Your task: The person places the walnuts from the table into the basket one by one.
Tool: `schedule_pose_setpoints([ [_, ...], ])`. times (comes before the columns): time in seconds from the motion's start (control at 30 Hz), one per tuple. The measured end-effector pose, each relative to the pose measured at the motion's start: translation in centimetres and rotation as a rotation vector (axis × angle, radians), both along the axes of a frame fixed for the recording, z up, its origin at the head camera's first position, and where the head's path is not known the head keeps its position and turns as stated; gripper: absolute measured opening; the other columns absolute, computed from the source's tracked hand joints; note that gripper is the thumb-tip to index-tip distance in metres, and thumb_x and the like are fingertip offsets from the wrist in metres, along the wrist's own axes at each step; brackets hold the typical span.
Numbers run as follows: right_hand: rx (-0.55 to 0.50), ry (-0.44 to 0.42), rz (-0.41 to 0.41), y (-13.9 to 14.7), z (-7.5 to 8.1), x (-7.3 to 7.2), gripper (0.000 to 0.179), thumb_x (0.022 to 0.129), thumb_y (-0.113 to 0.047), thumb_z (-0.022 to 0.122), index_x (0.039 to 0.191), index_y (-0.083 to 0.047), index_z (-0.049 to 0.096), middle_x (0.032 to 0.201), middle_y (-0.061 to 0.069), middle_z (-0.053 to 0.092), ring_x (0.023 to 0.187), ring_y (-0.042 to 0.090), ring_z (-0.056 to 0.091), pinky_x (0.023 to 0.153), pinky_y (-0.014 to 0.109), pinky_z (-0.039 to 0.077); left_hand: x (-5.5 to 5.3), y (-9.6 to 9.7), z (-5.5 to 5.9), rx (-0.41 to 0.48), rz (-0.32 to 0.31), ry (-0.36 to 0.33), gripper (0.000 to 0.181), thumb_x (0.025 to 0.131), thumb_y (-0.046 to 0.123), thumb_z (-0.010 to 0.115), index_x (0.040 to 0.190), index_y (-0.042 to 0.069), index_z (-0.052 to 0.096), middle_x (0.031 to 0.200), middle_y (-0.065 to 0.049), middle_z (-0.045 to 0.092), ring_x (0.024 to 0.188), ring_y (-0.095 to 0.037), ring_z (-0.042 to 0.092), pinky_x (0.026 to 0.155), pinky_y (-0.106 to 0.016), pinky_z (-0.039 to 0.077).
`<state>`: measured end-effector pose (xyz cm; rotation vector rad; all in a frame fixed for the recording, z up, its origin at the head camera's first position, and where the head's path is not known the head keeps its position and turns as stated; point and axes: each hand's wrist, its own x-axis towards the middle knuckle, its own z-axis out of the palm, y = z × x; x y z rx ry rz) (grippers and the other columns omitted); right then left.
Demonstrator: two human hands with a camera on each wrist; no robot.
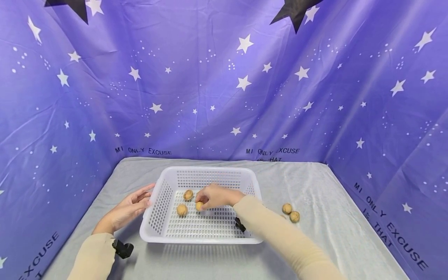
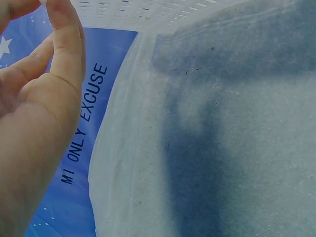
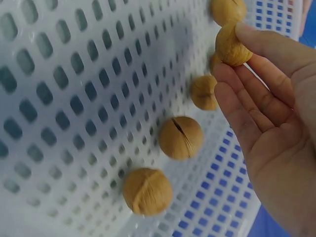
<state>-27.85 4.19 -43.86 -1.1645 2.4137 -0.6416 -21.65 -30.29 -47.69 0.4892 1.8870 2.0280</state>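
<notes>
A white plastic basket (image 1: 201, 240) with perforated walls stands on the table. Inside it, my right hand (image 1: 215, 195) pinches a walnut (image 3: 233, 45) between thumb and fingertips, above the basket floor. Two walnuts lie left of that hand in the head view, one farther back (image 1: 188, 195) and one nearer (image 1: 182, 210). The right wrist view shows several in the basket, including a walnut with a dark seam (image 3: 181, 138) and another close to the wall (image 3: 147, 191). My left hand (image 1: 127, 208) is at the basket's left rim, its fingers loosely extended and its fingertips right at the edge.
On the grey cloth (image 1: 332, 233) right of the basket lie two walnuts side by side, one behind (image 1: 287, 209) and one in front (image 1: 295, 216); a sliver of something shows beside the right sleeve. A purple star-patterned curtain (image 1: 210, 97) encloses the table's back and sides.
</notes>
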Motion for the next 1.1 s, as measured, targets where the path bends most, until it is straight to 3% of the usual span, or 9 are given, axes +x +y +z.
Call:
schedule_pose_setpoints([
  [0.13, 0.009, -0.034, -0.020, -0.8, -0.6, 0.2, 0.034, 0.088, -0.014, 0.078, 0.120, -0.007, 0.070, 0.109, -0.005, 0.071, 0.093, 0.000, 0.063, 0.085, 0.015, 0.050, 0.0, 0.0, 0.0, 0.004, 0.000, 0.000, 0.065, 0.104, -0.002, 0.047, 0.158, -0.002, 0.013, 0.141, -0.016, 0.049, 0.123, -0.018, 0.056, 0.101, -0.028, 0.047],
  [0.4, 0.067, 0.017, -0.022, -1.9, -1.9, -0.1, 0.028, 0.087, -0.015, 0.080, 0.114, -0.009, 0.073, 0.099, -0.007, 0.071, 0.087, -0.001, 0.061, 0.080, 0.012, 0.048, 0.1, 0.1, 0.2, 0.023, -0.005, -0.010, 0.067, 0.102, -0.004, 0.048, 0.158, -0.004, 0.011, 0.140, -0.014, 0.049, 0.122, -0.017, 0.057, 0.102, -0.029, 0.048],
  [0.7, 0.046, 0.006, -0.032, -1.8, -2.1, 0.0, 0.032, 0.087, -0.015, 0.080, 0.118, -0.007, 0.072, 0.102, -0.005, 0.071, 0.090, 0.000, 0.062, 0.081, 0.012, 0.049, 0.2, 0.1, 0.2, 0.002, 0.017, -0.019, 0.068, 0.102, -0.003, 0.049, 0.158, -0.003, 0.011, 0.139, -0.012, 0.049, 0.121, -0.016, 0.057, 0.101, -0.029, 0.048],
  [0.9, 0.032, -0.047, -0.053, -1.2, -0.8, 0.1, 0.035, 0.088, -0.014, 0.078, 0.121, -0.006, 0.070, 0.110, -0.001, 0.071, 0.098, 0.005, 0.064, 0.086, 0.017, 0.050, 0.3, 0.1, 0.1, -0.019, 0.029, -0.018, 0.067, 0.102, -0.002, 0.050, 0.159, -0.002, 0.013, 0.139, -0.013, 0.049, 0.121, -0.016, 0.057, 0.101, -0.028, 0.048],
  [1.1, -0.004, -0.096, -0.080, -0.2, 2.1, 0.3, 0.040, 0.088, -0.015, 0.077, 0.126, -0.006, 0.067, 0.117, 0.005, 0.070, 0.100, 0.007, 0.063, 0.090, 0.023, 0.051, 0.3, 0.1, 0.2, -0.027, 0.041, -0.016, 0.066, 0.103, -0.001, 0.050, 0.158, -0.002, 0.014, 0.140, -0.013, 0.049, 0.121, -0.016, 0.057, 0.101, -0.027, 0.048],
])
